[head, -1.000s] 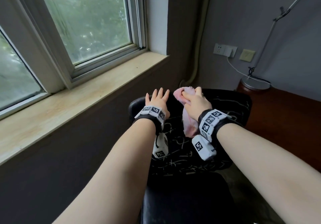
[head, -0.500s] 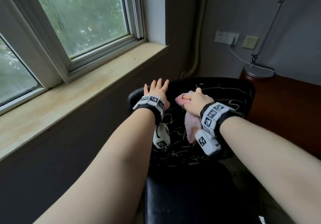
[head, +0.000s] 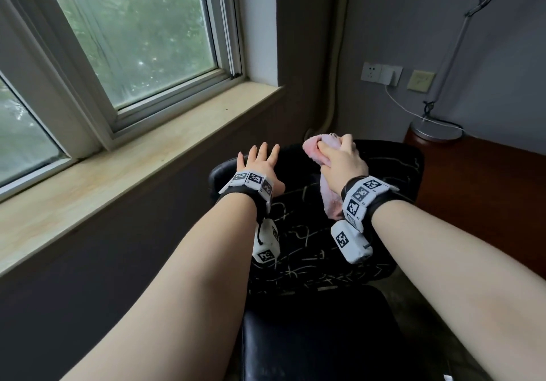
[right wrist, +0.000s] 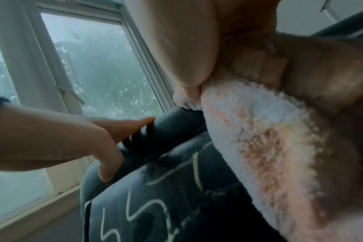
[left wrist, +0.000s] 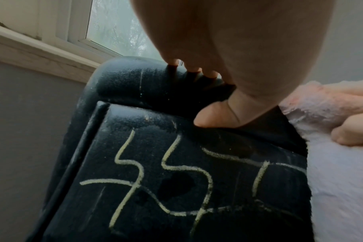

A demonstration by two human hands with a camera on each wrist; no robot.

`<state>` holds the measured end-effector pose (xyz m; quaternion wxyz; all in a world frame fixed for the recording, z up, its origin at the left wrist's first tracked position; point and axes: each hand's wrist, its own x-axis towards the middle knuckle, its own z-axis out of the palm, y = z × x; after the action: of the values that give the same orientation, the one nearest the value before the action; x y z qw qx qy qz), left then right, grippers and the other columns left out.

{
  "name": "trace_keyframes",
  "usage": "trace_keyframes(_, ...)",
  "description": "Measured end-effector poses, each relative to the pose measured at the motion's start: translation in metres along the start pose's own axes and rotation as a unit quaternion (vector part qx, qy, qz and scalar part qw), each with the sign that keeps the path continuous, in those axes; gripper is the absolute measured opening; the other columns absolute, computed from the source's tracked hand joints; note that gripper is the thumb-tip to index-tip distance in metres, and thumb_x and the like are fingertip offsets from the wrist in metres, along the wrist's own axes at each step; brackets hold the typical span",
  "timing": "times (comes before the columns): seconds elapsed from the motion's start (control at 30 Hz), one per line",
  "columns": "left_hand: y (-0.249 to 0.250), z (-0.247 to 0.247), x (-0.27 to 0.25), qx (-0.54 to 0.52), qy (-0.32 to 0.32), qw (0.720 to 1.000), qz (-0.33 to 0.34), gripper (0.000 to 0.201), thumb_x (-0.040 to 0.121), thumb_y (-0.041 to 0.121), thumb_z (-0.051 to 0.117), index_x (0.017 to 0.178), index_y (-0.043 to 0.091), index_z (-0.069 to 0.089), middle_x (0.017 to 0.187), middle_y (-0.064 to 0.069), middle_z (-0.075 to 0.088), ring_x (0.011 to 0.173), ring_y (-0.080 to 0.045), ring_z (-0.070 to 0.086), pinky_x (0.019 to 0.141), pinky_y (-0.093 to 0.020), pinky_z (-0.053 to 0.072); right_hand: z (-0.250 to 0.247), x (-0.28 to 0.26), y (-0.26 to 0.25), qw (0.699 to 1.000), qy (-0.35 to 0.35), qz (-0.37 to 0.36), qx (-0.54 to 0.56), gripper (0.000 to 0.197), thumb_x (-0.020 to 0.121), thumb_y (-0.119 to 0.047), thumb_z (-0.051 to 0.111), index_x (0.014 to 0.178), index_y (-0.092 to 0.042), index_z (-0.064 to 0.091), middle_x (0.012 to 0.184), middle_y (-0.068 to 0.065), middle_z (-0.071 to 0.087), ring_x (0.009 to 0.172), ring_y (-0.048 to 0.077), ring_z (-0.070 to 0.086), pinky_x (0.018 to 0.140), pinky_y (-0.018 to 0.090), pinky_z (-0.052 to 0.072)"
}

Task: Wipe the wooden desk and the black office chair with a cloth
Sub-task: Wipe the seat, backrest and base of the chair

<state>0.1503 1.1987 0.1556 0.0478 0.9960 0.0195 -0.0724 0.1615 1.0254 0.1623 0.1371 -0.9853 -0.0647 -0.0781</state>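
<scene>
The black office chair (head: 393, 170) stands in front of me, its backrest (left wrist: 176, 180) marked with pale chalk-like scribbles. My left hand (head: 260, 164) rests flat on the backrest's top left corner, fingers spread over the padded edge and thumb on the front face. My right hand (head: 339, 159) grips a fluffy pink cloth (head: 316, 147) and presses it on the top edge of the backrest, right of the left hand. The cloth (right wrist: 259, 155) hangs down the front of the backrest under the palm. The wooden desk (head: 487, 197) lies at the right.
A window with a stone sill (head: 133, 170) runs along the left wall. A desk lamp base (head: 437, 130) with its cable stands on the desk's far corner, below wall sockets (head: 381, 73). The chair seat (head: 319, 336) is below my arms.
My right hand has carried the cloth from lower on the backrest's front back up to the top edge. The left hand has stayed on the top left corner.
</scene>
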Motion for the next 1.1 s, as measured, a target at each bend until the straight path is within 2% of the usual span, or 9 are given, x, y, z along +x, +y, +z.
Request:
trace_keyframes(0.27,0.003,0.000,0.006,-0.001,-0.001,1.000,-0.011,0.092,0.081,0.026,0.054,0.151,0.027,-0.005,0.159,-0.004,-0.007,0.146,-0.023,-0.009,0.117,-0.048,-0.007,0.010,-0.012,0.019,0.996,-0.079,-0.008,-0.034,0.041,0.092,-0.017,0.047,0.130,-0.032,0.050,0.125,0.008,0.033,0.111,0.028,0.045,0.070,0.031,0.041)
trace_keyframes(0.37,0.005,-0.001,0.004,-0.003,0.006,1.000,-0.020,0.091,0.081,0.029,0.055,0.151,0.027,-0.003,0.159,-0.004,-0.006,0.146,-0.024,-0.008,0.117,-0.049,-0.006,-0.006,-0.011,0.017,0.989,-0.141,0.031,-0.011,0.035,0.093,-0.031,0.042,0.125,-0.032,0.056,0.123,0.006,0.037,0.098,0.030,0.053,0.074,0.031,0.041)
trace_keyframes(0.43,0.013,-0.001,-0.002,0.001,0.017,0.999,-0.036,0.091,0.081,0.033,0.057,0.151,0.025,0.000,0.159,-0.007,-0.002,0.146,-0.027,-0.005,0.117,-0.050,-0.004,-0.021,-0.009,0.016,0.986,-0.163,0.043,0.000,0.034,0.088,-0.044,0.044,0.110,-0.031,0.066,0.122,0.004,0.044,0.090,0.027,0.053,0.073,0.029,0.039)
trace_keyframes(0.5,0.027,-0.003,-0.006,0.000,0.033,0.997,-0.066,0.090,0.080,0.036,0.060,0.150,0.020,0.007,0.157,-0.013,0.004,0.145,-0.031,-0.001,0.116,-0.051,-0.002,-0.032,-0.010,0.018,0.990,-0.137,0.042,0.007,0.033,0.087,-0.046,0.045,0.102,-0.030,0.070,0.116,0.003,0.048,0.085,0.023,0.049,0.071,0.028,0.035)
trace_keyframes(0.57,0.042,-0.006,-0.007,-0.009,0.057,0.994,-0.092,0.087,0.078,0.038,0.062,0.147,0.012,0.016,0.156,-0.019,0.009,0.145,-0.035,0.002,0.118,-0.047,0.000,-0.035,-0.012,0.023,0.994,-0.095,0.049,0.023,0.033,0.090,-0.041,0.042,0.106,-0.029,0.068,0.108,0.003,0.043,0.083,0.025,0.047,0.070,0.028,0.032)
trace_keyframes(0.67,0.060,-0.006,-0.001,-0.012,0.084,0.996,-0.014,0.090,0.077,0.034,0.060,0.149,0.010,0.011,0.158,-0.012,0.006,0.146,-0.028,0.000,0.119,-0.041,0.001,-0.033,-0.012,0.034,0.997,-0.037,0.043,0.044,0.034,0.092,-0.030,0.041,0.121,-0.029,0.060,0.108,0.006,0.036,0.083,0.030,0.051,0.070,0.030,0.035)
trace_keyframes(0.73,0.066,-0.003,0.003,-0.001,0.049,0.998,0.039,0.094,0.078,0.032,0.058,0.152,0.017,0.002,0.159,-0.008,-0.002,0.146,-0.027,-0.006,0.119,-0.040,-0.001,-0.030,-0.012,0.039,0.998,-0.006,0.029,0.064,0.038,0.092,-0.024,0.046,0.128,-0.031,0.054,0.118,0.009,0.036,0.096,0.031,0.053,0.072,0.031,0.041)
trace_keyframes(0.83,0.064,0.000,0.007,0.008,0.024,0.999,0.044,0.094,0.079,0.032,0.058,0.152,0.021,0.000,0.159,-0.008,-0.008,0.146,-0.027,-0.010,0.119,-0.039,-0.003,-0.025,-0.008,0.041,0.992,0.047,0.027,0.110,0.035,0.093,-0.020,0.049,0.128,-0.024,0.050,0.124,0.011,0.036,0.106,0.031,0.050,0.077,0.035,0.044)
trace_keyframes(1.1,0.059,0.002,0.012,0.031,0.024,0.998,0.051,0.096,0.079,0.028,0.059,0.152,0.021,-0.003,0.159,-0.007,-0.008,0.146,-0.027,-0.009,0.118,-0.039,-0.003,-0.008,0.015,0.035,1.000,0.004,-0.001,0.031,0.043,0.092,-0.018,0.050,0.133,-0.032,0.048,0.128,0.011,0.031,0.113,0.031,0.044,0.071,0.031,0.039)
